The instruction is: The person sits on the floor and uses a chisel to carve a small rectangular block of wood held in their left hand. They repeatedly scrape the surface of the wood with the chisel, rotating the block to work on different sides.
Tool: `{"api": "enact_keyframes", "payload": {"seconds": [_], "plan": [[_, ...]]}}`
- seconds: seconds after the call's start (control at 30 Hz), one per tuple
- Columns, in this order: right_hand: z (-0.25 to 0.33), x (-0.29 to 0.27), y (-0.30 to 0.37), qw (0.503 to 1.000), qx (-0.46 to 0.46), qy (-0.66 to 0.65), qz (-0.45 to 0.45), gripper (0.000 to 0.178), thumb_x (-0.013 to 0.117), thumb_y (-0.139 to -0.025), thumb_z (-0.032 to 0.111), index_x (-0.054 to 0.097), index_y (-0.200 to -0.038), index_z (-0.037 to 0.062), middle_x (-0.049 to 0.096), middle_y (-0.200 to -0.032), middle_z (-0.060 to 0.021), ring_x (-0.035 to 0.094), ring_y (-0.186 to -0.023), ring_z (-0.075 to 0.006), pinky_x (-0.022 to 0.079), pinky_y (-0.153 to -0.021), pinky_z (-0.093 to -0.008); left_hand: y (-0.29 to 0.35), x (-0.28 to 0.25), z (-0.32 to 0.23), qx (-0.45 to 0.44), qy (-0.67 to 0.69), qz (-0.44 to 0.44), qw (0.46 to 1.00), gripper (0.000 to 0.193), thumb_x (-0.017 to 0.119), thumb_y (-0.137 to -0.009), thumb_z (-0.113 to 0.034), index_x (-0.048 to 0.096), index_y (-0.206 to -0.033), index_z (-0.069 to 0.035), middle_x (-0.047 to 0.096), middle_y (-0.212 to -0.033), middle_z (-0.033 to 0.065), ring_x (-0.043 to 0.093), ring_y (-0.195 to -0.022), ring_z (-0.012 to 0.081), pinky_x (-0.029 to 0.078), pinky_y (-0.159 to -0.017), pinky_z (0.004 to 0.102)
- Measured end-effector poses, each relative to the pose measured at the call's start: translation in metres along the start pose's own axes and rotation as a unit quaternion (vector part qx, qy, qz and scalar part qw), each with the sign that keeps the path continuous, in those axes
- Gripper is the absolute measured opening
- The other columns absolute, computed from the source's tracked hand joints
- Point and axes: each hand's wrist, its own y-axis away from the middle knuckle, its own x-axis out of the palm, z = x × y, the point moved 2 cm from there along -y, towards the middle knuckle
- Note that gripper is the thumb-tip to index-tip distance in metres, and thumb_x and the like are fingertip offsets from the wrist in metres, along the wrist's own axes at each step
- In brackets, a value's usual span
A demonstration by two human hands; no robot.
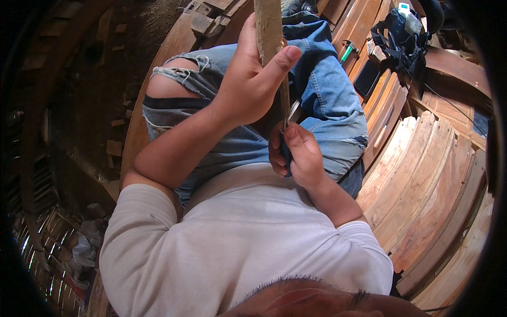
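Note:
My left hand (251, 74), above my lap, is closed around a flat strip of wood (268, 29) that runs out past the top of the picture. Its thumb lies along the strip's right side. Lower and to the right, my right hand (298, 153) grips a hand tool (287, 150) with a dark blue handle. A thin metal part comes up from that grip beside the narrow lower end of the wood. The tool's exact kind is hard to make out, as my fingers cover much of it.
My legs in torn jeans (322, 79) are beneath my hands. At the right lie a green-handled tool (346, 53), a black phone (367, 78), a black bag (404, 39) and slatted wooden boards (417, 169). Wood offcuts (203, 21) lie at the upper left.

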Motion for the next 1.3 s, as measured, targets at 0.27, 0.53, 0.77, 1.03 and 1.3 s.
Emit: {"api": "enact_keyframes", "payload": {"seconds": [0.27, 0.53, 0.77, 1.03, 1.3], "plan": [[0.006, 0.005, -0.004, 1.0, -0.007, -0.02, 0.005, 0.047, 0.046, -0.109, 0.051, 0.053, -0.099, 0.0057, 0.048, -0.064, 0.0001, 0.044, -0.05, -0.0084, 0.035, -0.045, -0.0233, 0.0, 0.0, 0.002, -0.003, 0.046, -0.017, 0.999, 0.041, 0.058, -0.107, -0.034, 0.044, -0.132, -0.004, 0.06, -0.094, 0.004, 0.059, -0.083, 0.0107, 0.05, -0.074, 0.0274], [0.006, 0.004, 0.004, 1.0, 0.0, -0.008, -0.005, 0.05, 0.048, -0.106, 0.055, 0.055, -0.098, 0.0055, 0.047, -0.062, 0.0008, 0.044, -0.049, -0.0083, 0.035, -0.045, -0.0235, -0.001, -0.005, -0.014, -0.066, 0.04, -0.011, 0.997, 0.05, 0.072, -0.099, -0.027, 0.045, -0.134, -0.004, 0.061, -0.102, 0.0046, 0.062, -0.09, 0.0135, 0.051, -0.079, 0.0288], [0.008, 0.005, 0.004, 1.0, 0.007, -0.013, 0.002, 0.051, 0.047, -0.107, 0.054, 0.054, -0.097, 0.0048, 0.046, -0.062, 0.0003, 0.043, -0.048, -0.0087, 0.035, -0.044, -0.0239, 0.0, -0.002, -0.003, -0.072, 0.127, 0.027, 0.989, 0.043, 0.069, -0.101, -0.031, 0.049, -0.127, -0.003, 0.06, -0.098, 0.0053, 0.061, -0.086, 0.014, 0.05, -0.077, 0.0301], [0.007, 0.002, 0.004, 1.0, 0.015, -0.023, 0.004, 0.05, 0.047, -0.107, 0.053, 0.052, -0.096, 0.0042, 0.046, -0.063, -0.0001, 0.044, -0.048, -0.0092, 0.035, -0.045, -0.0242, 0.0, 0.001, -0.002, -0.072, 0.11, 0.038, 0.991, 0.039, 0.063, -0.104, -0.036, 0.05, -0.122, -0.004, 0.061, -0.092, 0.0048, 0.061, -0.083, 0.0131, 0.051, -0.075, 0.0302], [0.012, 0.004, 0.0, 0.999, 0.016, -0.039, 0.008, 0.049, 0.046, -0.108, 0.051, 0.053, -0.097, 0.0045, 0.046, -0.063, -0.0005, 0.044, -0.049, -0.0093, 0.036, -0.045, -0.0244, -0.001, -0.004, -0.005, -0.1, 0.089, 0.024, 0.991, 0.043, 0.065, -0.103, -0.036, 0.048, -0.126, -0.003, 0.062, -0.095, 0.0052, 0.062, -0.085, 0.0137, 0.051, -0.078, 0.03]]}}
